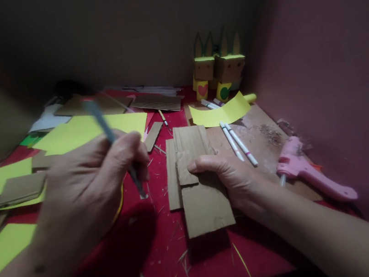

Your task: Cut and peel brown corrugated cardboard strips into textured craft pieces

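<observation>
My left hand (97, 184) is closed around a slim grey-blue pen-like tool (100, 121), blurred, its lower tip pointing down over the red surface. My right hand (224, 174) grips a stack of cardboard pieces (206, 204), its thumb on a smaller cardboard piece (186, 170) lying on top; the other fingers are hidden underneath. Another cardboard strip (172, 177) shows along the stack's left side. The stack is between my two hands, near the middle of the view.
Yellow paper (93, 129) and cardboard scraps (20, 190) lie at left. A curved yellow strip (221, 115), white markers (241, 144) and a pink glue gun (307, 168) are at right. Two cardboard figures (203, 68) stand behind. Trimmings litter the red tabletop (163, 252).
</observation>
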### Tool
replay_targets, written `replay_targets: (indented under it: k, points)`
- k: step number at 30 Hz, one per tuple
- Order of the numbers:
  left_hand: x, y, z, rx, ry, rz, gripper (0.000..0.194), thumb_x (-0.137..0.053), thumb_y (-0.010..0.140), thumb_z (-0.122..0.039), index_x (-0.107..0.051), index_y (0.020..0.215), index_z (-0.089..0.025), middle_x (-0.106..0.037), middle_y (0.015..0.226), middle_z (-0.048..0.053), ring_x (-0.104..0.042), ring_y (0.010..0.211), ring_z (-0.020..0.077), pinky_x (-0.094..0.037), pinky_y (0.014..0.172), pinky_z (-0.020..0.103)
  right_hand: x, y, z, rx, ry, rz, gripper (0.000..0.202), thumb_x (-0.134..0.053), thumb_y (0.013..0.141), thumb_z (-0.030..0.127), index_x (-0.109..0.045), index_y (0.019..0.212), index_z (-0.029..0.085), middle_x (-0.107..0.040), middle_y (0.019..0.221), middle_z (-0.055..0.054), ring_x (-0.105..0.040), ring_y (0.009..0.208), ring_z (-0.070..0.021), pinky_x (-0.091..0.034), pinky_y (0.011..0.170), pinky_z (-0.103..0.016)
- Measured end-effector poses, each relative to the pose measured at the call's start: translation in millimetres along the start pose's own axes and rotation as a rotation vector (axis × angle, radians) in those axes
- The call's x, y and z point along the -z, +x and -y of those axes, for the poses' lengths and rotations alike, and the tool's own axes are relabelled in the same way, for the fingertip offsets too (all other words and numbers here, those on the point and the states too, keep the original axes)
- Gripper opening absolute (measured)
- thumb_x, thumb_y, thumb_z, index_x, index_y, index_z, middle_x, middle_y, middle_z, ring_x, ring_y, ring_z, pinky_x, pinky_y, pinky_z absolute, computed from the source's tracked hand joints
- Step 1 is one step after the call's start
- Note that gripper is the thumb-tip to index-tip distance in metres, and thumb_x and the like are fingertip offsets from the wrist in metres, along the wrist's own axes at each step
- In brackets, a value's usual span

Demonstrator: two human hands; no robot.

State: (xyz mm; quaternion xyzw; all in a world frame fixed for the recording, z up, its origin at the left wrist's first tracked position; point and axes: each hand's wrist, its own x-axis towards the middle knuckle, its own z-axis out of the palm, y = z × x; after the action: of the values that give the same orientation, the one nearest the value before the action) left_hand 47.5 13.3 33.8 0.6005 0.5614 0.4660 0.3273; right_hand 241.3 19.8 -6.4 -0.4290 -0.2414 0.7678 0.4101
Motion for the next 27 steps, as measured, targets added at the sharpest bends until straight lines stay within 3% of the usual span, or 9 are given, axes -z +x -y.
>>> replay_targets:
  k: [3, 5, 8, 13, 20, 25, 27]
  points:
    - [-19.9, -2.1, -3.1, 0.116, -0.051, 0.293, 0.032, -0.062, 0.086, -0.044, -0.058, 0.063, -0.020, -0.046, 0.048, -0.008, -0.035, 0.039, 0.0051, -0.026, 0.036, 0.015, 1.5, -0.6, -3.0, 0.081, -0.036, 0.059, 0.023, -0.073, 0.062, 0.018, -0.071, 0.085, 0.016, -0.071, 0.077, -0.002, -0.063, 0.064, -0.0156, -0.053, 0.064, -0.030]
    - [-27.6, -1.7, 0.6, 0.180, -0.090, 0.409, 0.029, -0.068, 0.080, -0.043, -0.061, 0.065, -0.020, -0.052, 0.051, -0.006, -0.043, 0.042, 0.0069, -0.034, 0.038, 0.016, 1.6, -0.9, -5.1, 0.116, -0.063, 0.113, 0.023, -0.073, 0.065, 0.019, -0.071, 0.088, 0.016, -0.072, 0.080, -0.003, -0.064, 0.066, -0.0164, -0.053, 0.067, -0.031]
    - [-33.3, -0.7, 4.3, 0.306, -0.172, 0.488, 0.022, -0.074, 0.072, -0.040, -0.067, 0.074, -0.019, -0.065, 0.064, 0.000, -0.061, 0.057, 0.0151, -0.050, 0.052, 0.023, 0.3, -0.7, -7.1, 0.200, -0.062, 0.175, 0.027, -0.071, 0.066, 0.015, -0.070, 0.093, 0.017, -0.072, 0.078, -0.002, -0.065, 0.065, -0.0180, -0.054, 0.065, -0.032]
    - [-36.2, -1.9, 1.0, 0.435, -0.241, 0.421, 0.025, -0.076, 0.067, -0.040, -0.067, 0.072, -0.018, -0.059, 0.054, 0.000, -0.061, 0.055, 0.0169, -0.050, 0.050, 0.025, -0.2, 1.0, -6.8, 0.197, -0.006, 0.187, 0.031, -0.073, 0.063, 0.012, -0.070, 0.093, 0.017, -0.072, 0.074, -0.001, -0.064, 0.063, -0.0161, -0.053, 0.062, -0.028]
    - [-28.5, 0.5, 2.3, 0.425, -0.308, 0.384, 0.022, -0.071, 0.071, -0.034, -0.059, 0.062, -0.018, -0.039, 0.044, -0.008, -0.030, 0.036, 0.0041, -0.023, 0.034, 0.015, 5.2, 5.0, -6.3, 0.188, 0.041, 0.292, 0.035, -0.077, 0.068, 0.022, -0.069, 0.102, 0.019, -0.074, 0.079, -0.002, -0.068, 0.067, -0.0180, -0.056, 0.065, -0.031]
    - [-29.5, 2.0, 6.9, 0.255, -0.182, 0.411, 0.016, -0.067, 0.078, -0.034, -0.065, 0.075, -0.018, -0.057, 0.056, -0.003, -0.045, 0.045, 0.0073, -0.034, 0.040, 0.017, 5.2, 6.7, -9.8, 0.224, 0.015, 0.252, 0.035, -0.077, 0.069, 0.022, -0.069, 0.102, 0.020, -0.074, 0.081, -0.003, -0.069, 0.071, -0.0196, -0.057, 0.070, -0.034]
    - [-31.2, 2.1, 6.5, 0.231, -0.139, 0.405, 0.017, -0.066, 0.080, -0.035, -0.066, 0.078, -0.018, -0.057, 0.055, -0.003, -0.046, 0.045, 0.0074, -0.035, 0.041, 0.017, 4.3, 6.7, -10.4, 0.243, 0.017, 0.231, 0.033, -0.076, 0.069, 0.022, -0.069, 0.101, 0.020, -0.074, 0.082, -0.002, -0.069, 0.072, -0.0198, -0.057, 0.073, -0.035]
